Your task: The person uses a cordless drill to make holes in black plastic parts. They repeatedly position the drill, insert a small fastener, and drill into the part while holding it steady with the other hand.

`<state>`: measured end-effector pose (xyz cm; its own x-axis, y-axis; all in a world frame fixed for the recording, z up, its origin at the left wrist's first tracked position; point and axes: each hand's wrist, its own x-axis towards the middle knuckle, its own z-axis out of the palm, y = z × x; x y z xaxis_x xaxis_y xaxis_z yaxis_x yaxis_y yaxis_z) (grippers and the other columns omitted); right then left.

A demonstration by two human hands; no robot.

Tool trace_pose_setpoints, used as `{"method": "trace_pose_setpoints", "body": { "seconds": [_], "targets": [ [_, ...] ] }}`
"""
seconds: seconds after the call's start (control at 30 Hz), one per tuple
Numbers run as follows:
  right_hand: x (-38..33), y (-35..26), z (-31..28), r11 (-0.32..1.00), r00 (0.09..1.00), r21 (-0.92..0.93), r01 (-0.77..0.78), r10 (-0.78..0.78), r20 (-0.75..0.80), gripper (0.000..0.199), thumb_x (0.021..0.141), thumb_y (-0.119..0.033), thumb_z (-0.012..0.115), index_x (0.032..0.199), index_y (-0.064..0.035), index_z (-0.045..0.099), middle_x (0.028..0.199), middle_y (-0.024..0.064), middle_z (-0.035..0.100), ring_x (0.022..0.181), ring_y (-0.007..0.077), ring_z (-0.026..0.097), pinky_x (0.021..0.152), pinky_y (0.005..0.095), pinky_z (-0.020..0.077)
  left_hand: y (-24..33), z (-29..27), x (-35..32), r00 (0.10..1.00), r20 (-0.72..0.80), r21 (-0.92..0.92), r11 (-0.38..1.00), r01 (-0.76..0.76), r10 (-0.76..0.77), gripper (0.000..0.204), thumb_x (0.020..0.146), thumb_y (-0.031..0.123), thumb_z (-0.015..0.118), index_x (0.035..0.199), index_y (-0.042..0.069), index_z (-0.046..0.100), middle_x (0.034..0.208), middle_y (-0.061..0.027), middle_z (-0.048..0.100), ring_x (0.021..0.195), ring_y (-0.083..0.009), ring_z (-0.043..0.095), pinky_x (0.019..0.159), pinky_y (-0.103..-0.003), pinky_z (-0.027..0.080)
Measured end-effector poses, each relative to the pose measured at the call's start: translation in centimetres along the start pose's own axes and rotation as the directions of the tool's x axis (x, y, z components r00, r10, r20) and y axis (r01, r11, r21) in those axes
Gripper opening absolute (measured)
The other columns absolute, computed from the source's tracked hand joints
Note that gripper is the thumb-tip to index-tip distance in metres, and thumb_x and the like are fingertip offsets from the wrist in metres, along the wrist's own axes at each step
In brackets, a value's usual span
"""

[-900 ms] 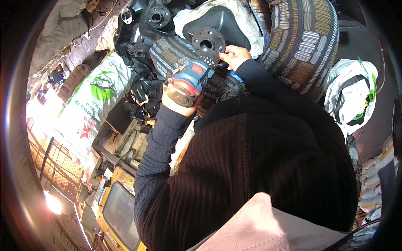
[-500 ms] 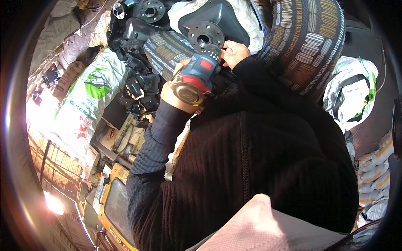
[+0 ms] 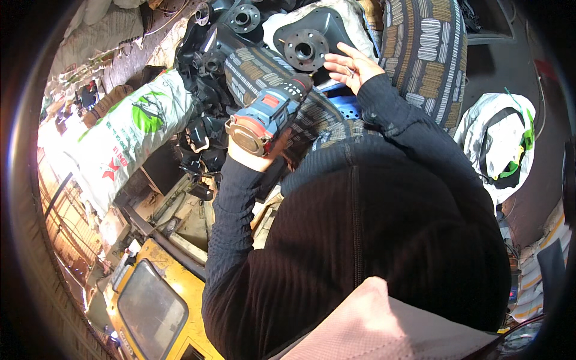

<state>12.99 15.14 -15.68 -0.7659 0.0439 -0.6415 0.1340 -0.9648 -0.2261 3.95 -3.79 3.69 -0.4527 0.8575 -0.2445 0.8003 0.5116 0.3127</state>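
Observation:
A blue and red cordless drill (image 3: 267, 117) is in my left hand (image 3: 246, 157), its chuck pointing up and to the right. Just past the chuck stands a black round metal flange (image 3: 305, 50) with a ring of holes, fixed on a dark plate-like part (image 3: 327, 27). Beside the flange my right hand (image 3: 357, 67) has its fingers stretched out and apart. A tiny shiny bit shows at its palm, too small to make out. Patterned striped fabric (image 3: 243, 63) covers my leg left of the drill, and the drill's grip is mostly hidden by my hand.
More black flanged parts (image 3: 243, 19) lie at the far left, with dark metal pieces below them. A printed white and green sack (image 3: 135, 129) lies at left. Another white bag (image 3: 501, 144) sits at right. A yellow machine cab (image 3: 159, 300) shows at lower left.
My right hand has drawn away from the drill and flange, its fingers now spread. The drill has moved slightly down and left, away from the flange. The whole view has shifted.

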Motion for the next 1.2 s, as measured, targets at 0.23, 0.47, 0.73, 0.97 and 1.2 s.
{"method": "trace_pose_setpoints", "body": {
  "seconds": [0.23, 0.47, 0.73, 0.97, 1.2],
  "targets": [
    [-0.9, 0.3, 2.0, 0.994, 0.987, 0.102, 0.032, -0.048, 0.153, 0.053, 0.086, 0.008, 0.045, 0.135, 0.0007, 0.029, 0.126, 0.0227, 0.046, 0.117, 0.033, 0.048, 0.094, 0.0427, 0.0445, 1.0, 1.7, -2.3, 0.99, -0.106, -0.048, 0.994, -0.101, 0.095, 0.03, 0.07, 0.021, 0.07, 0.097, 0.01, 0.063, 0.092, -0.0087, 0.064, 0.082, -0.0284, 0.062, 0.07, -0.039, 0.049],
    [-0.4, 1.2, 2.3, 0.991, 0.994, 0.136, 0.006, -0.02, 0.107, 0.048, 0.087, 0.003, 0.05, 0.131, 0.0017, 0.033, 0.124, 0.0194, 0.049, 0.117, 0.0271, 0.049, 0.098, 0.0374, 0.0425, 0.8, 2.3, -2.8, 0.986, -0.141, -0.03, 0.995, -0.096, 0.091, 0.031, 0.068, 0.021, 0.07, 0.097, 0.011, 0.063, 0.093, -0.0086, 0.064, 0.084, -0.0288, 0.062, 0.073, -0.04, 0.049],
    [1.0, 3.1, 0.7, 0.724, 0.823, -0.436, 0.535, -0.328, 0.464, 0.042, 0.09, -0.001, 0.047, 0.13, 0.0008, 0.035, 0.126, 0.0143, 0.05, 0.118, 0.021, 0.048, 0.1, 0.0311, 0.0404, 1.9, 2.6, -1.6, 0.992, -0.114, -0.173, 0.983, -0.065, 0.045, 0.029, 0.072, 0.019, 0.064, 0.099, 0.011, 0.062, 0.095, -0.0091, 0.063, 0.09, -0.0274, 0.061, 0.08, -0.038, 0.048],
    [0.2, 3.0, 0.6, 0.963, 0.988, 0.222, -0.155, 0.156, 0.011, 0.028, 0.09, -0.017, 0.054, 0.114, -0.0022, 0.05, 0.114, 0.016, 0.056, 0.105, 0.025, 0.056, 0.09, 0.0336, 0.0476, 1.3, 2.5, -1.5, 0.988, 0.041, 0.131, 0.979, -0.156, 0.151, 0.038, 0.071, 0.018, 0.064, 0.108, 0.01, 0.058, 0.104, -0.0097, 0.06, 0.098, -0.0274, 0.058, 0.085, -0.038, 0.046],
    [3.3, 3.1, 0.7, 0.922, 0.923, -0.345, -0.178, 0.035, -0.382, 0.034, 0.078, -0.03, 0.071, 0.097, -0.0034, 0.06, 0.076, 0.0027, 0.053, 0.057, 0.0102, 0.049, 0.049, 0.0273, 0.0504, -3.6, 2.0, -1.9, 0.965, 0.024, -0.022, 0.965, 0.263, -0.262, 0.043, 0.069, 0.028, 0.069, 0.108, 0.013, 0.06, 0.107, -0.0082, 0.061, 0.101, -0.0295, 0.057, 0.088, -0.04, 0.044]
  ]
}}
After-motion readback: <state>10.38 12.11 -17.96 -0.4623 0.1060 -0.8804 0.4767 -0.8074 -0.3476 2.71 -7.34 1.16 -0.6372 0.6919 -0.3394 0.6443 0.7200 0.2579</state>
